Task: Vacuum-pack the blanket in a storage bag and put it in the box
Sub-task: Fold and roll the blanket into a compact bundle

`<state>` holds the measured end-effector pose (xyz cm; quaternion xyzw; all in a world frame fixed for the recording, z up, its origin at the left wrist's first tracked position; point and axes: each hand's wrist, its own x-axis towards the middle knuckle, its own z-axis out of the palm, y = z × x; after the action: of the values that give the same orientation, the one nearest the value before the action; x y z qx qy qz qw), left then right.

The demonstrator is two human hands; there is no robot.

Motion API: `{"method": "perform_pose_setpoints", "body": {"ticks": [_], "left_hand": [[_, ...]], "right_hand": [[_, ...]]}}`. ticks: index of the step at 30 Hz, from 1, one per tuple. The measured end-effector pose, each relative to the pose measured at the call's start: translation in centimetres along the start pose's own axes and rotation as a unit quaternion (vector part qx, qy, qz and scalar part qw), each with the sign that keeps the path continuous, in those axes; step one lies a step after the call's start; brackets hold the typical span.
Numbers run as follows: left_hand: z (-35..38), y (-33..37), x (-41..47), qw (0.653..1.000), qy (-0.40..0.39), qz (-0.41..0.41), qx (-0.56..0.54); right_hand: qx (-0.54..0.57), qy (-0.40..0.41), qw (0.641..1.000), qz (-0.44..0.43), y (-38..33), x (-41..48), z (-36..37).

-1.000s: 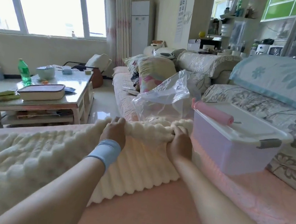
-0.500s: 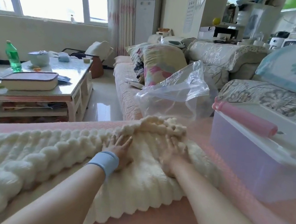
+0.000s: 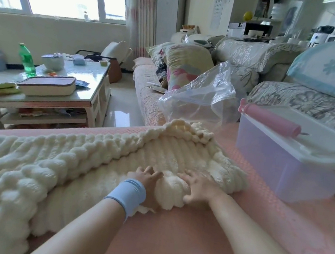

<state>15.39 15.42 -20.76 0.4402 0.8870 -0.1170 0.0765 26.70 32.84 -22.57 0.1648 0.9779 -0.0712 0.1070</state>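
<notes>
Two hands press down on a cream blanket (image 3: pixel 71 156) spread across a pink-covered sofa seat (image 3: pixel 189 238). The left hand (image 3: pixel 146 178), above a pale blue wristband (image 3: pixel 126 194), and the right hand (image 3: pixel 198 190) lie just apart with their fingers spread and nearly flat. Neither grips the fabric; they bear on it from either side of a small bunched mound of blanket that rises between them. The near end of the blanket sits directly under both palms. Its folded far corner lies past the fingertips, and the rest trails off to the person's left in thick knobbly ridges.

Beyond the folded corner, a clear plastic storage bag (image 3: pixel 203 97) stands crumpled and open on the seat, apart from both hands. To the right, near the blanket's edge but not touching it, sits a translucent lidded box (image 3: pixel 282 163). A pink hand pump (image 3: pixel 269 120) rests on its white lid. Across the room to the left, a glass tabletop (image 3: pixel 86 84) carries a green bottle (image 3: pixel 27 60).
</notes>
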Motion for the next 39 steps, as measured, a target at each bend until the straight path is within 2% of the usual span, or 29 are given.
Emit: {"method": "perform_pose_setpoints", "body": {"ticks": [2, 6, 12, 15, 18, 22, 24, 26, 28, 32, 35, 39], "left_hand": [[0.9, -0.1, -0.5, 0.998, -0.048, -0.001, 0.027], [0.2, 0.6, -1.7, 0.998, -0.056, 0.033, 0.023], [-2.8, 2.2, -7.4, 0.997, -0.045, 0.046, -0.052], [-3.0, 4.0, -10.1, 0.993, -0.065, 0.053, -0.086], [-3.0, 6.5, -12.9, 0.989, -0.104, 0.081, -0.073], [-2.6, 9.7, -16.8, 0.982, -0.150, 0.116, 0.023], [-2.4, 10.0, -17.5, 0.976, -0.195, 0.090, -0.026], [-3.0, 10.0, -18.1, 0.961, -0.232, 0.038, -0.145], [-3.7, 10.3, -17.7, 0.958, -0.199, 0.008, -0.208], [-2.8, 10.7, -14.8, 0.991, -0.065, 0.009, -0.114], [-1.0, 10.1, -11.2, 0.993, -0.035, -0.002, -0.115], [0.7, 8.7, -6.6, 0.997, -0.044, -0.035, -0.060]], "right_hand": [[-0.088, -0.044, 0.995, 0.011, -0.4, -0.9, 1.0], [-0.094, 0.026, 0.995, 0.005, -1.2, -2.5, 0.8], [-0.180, 0.056, 0.982, -0.013, -1.6, -7.7, -0.2], [-0.220, 0.052, 0.974, -0.001, -1.8, -11.7, -1.2], [-0.167, 0.009, 0.985, 0.034, -1.9, -16.3, -1.8], [-0.064, -0.076, 0.992, 0.074, -1.3, -20.6, -0.6], [0.026, -0.095, 0.992, 0.074, -1.1, -21.4, -0.4], [0.134, -0.067, 0.985, 0.082, -1.1, -22.0, -0.6], [0.187, -0.016, 0.978, 0.093, -0.9, -22.1, -0.7], [0.090, 0.058, 0.987, 0.119, -0.1, -20.5, -0.5], [0.036, 0.055, 0.987, 0.144, 0.8, -17.0, 0.2], [0.001, 0.075, 0.987, 0.141, 2.1, -12.6, 0.2]]}}
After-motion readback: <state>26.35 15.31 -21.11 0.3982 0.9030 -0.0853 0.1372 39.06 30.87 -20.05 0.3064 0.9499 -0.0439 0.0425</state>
